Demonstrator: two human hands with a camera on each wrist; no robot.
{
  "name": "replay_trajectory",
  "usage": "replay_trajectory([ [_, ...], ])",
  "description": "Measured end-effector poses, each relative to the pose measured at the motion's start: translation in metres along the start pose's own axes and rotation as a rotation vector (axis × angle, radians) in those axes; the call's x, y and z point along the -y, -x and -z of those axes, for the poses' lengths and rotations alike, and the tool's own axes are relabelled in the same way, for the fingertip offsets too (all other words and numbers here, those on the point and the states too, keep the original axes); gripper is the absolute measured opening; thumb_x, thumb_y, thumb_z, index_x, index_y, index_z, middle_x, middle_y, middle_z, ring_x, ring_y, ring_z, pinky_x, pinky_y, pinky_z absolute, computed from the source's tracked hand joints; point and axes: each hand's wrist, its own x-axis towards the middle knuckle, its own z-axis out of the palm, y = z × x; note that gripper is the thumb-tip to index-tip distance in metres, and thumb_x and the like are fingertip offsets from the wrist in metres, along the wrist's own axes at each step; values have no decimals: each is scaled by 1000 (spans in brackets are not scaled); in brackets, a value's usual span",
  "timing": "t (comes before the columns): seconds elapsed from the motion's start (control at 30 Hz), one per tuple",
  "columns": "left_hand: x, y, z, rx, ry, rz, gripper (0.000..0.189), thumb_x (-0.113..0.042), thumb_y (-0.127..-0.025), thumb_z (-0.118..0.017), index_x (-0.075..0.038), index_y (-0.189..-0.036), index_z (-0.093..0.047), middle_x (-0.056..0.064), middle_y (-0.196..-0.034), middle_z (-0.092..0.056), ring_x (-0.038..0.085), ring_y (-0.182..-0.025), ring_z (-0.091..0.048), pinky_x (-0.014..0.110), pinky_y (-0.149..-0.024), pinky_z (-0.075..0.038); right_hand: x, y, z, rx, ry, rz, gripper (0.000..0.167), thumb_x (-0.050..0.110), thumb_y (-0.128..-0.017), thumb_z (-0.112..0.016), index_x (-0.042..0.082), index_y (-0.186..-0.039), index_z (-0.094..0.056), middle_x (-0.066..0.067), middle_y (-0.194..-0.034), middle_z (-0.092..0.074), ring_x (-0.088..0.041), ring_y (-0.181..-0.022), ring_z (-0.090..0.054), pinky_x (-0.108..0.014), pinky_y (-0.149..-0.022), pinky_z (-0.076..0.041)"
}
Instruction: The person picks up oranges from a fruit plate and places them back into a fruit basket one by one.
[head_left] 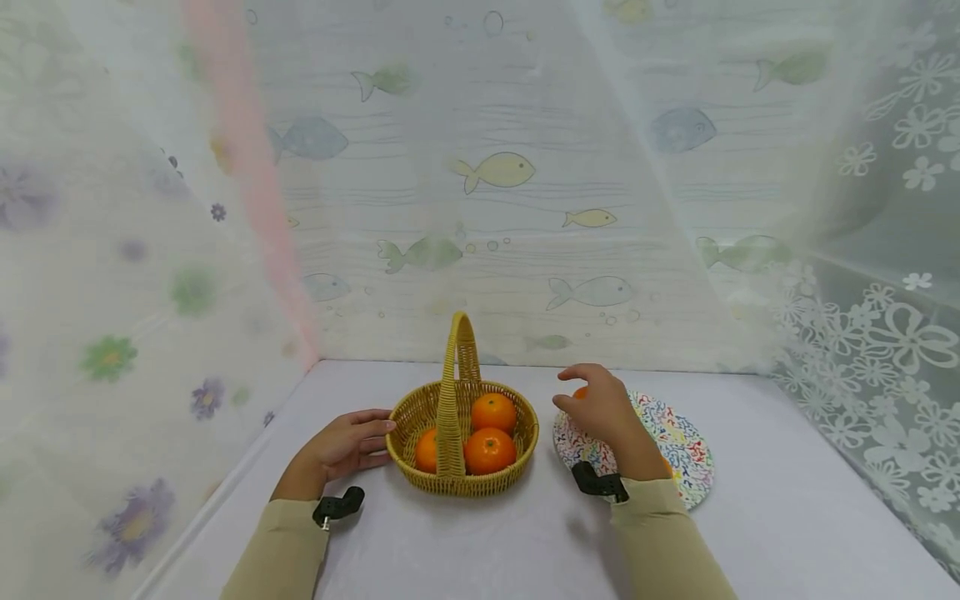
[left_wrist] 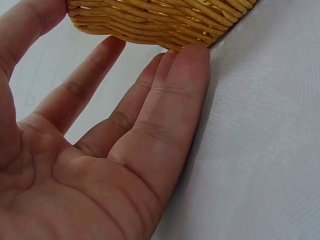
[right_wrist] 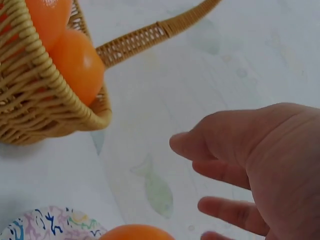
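A yellow wicker basket (head_left: 480, 484) with a tall arched handle stands on the table. Inside it lie three oranges (head_left: 491, 452), one partly behind the handle. My left hand (head_left: 347, 443) touches the basket's left side, thumb at the rim and fingertips (left_wrist: 190, 57) against the lower weave, fingers nearly straight. Right of the basket, my right hand (head_left: 606, 408) hovers over a round multicoloured plate (head_left: 686, 442), thumb and fingers apart with nothing between them. Just beyond that hand an orange (right_wrist: 137, 233) shows on the plate. A sliver of another orange (head_left: 666, 467) peeks out beside the right wrist.
A white cloth covers the table (head_left: 480, 550). Sheer curtain with fish drawings (head_left: 495, 171) hangs behind the table's far edge, and flowered fabric (head_left: 135, 358) closes in the left side. White-flowered netting (head_left: 892, 400) hangs on the right.
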Motion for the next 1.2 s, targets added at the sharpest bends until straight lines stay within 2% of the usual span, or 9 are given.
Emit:
replay_trajectory([
  [0.13, 0, 0, 1, 6, -3, -6, 65, -27, -100, -72, -2, -153, -45, 16, -141, -63, 27, -117, -70, 49, -100, -58, -5, 0, 2, -9, 15, -42, 43, 32, -95, -72, 16, -134, -67, -17, -151, -52, -34, -115, -61, -48, -91, -57],
  [0.37, -1, 1, 2, 19, -2, -12, 65, -27, -99, -72, -1, -152, -45, 14, -141, -63, 27, -118, -70, 49, -100, -57, -16, -1, 3, 32, 12, -89, 46, 31, -97, -67, 10, -137, -65, -22, -143, -58, -39, -124, -58, -57, -102, -52],
  [0.53, -2, 1, 2, 36, -1, -11, 67, -28, -99, -72, -1, -154, -43, 14, -141, -63, 27, -120, -69, 49, -101, -57, -23, -2, 3, 70, -4, -113, 45, 30, -98, -62, 10, -139, -64, -23, -145, -57, -42, -130, -54, -60, -106, -49],
  [0.67, -3, 2, 2, 45, -5, -10, 67, -28, -100, -71, -1, -154, -42, 14, -140, -64, 26, -119, -69, 49, -101, -57, -24, -2, 5, 78, 22, -91, 45, 27, -99, -61, 10, -140, -64, -24, -144, -58, -43, -128, -56, -59, -103, -51],
  [0.83, -4, 2, 1, 39, 0, -8, 66, -28, -100, -71, -1, -154, -43, 13, -139, -65, 26, -118, -70, 50, -101, -57, -27, -2, 5, 76, 104, -75, 47, 27, -96, -65, 12, -141, -64, -25, -138, -61, -39, -114, -60, -51, -91, -55],
  [1.03, -2, 1, 2, 20, 4, 4, 64, -27, -100, -71, -2, -152, -46, 13, -137, -66, 26, -116, -70, 49, -99, -58, -31, -2, 0, 79, 202, -88, 72, 26, -83, -80, 16, -150, -54, -29, -128, -58, -43, -103, -56, -50, -79, -55],
  [1.2, -1, 0, 3, 21, 5, 3, 65, -27, -99, -72, -2, -153, -45, 13, -138, -65, 25, -116, -70, 48, -99, -58, -31, -1, -4, 65, 248, -109, 81, 25, -79, -84, 17, -152, -49, -29, -124, -56, -47, -104, -52, -55, -81, -52],
])
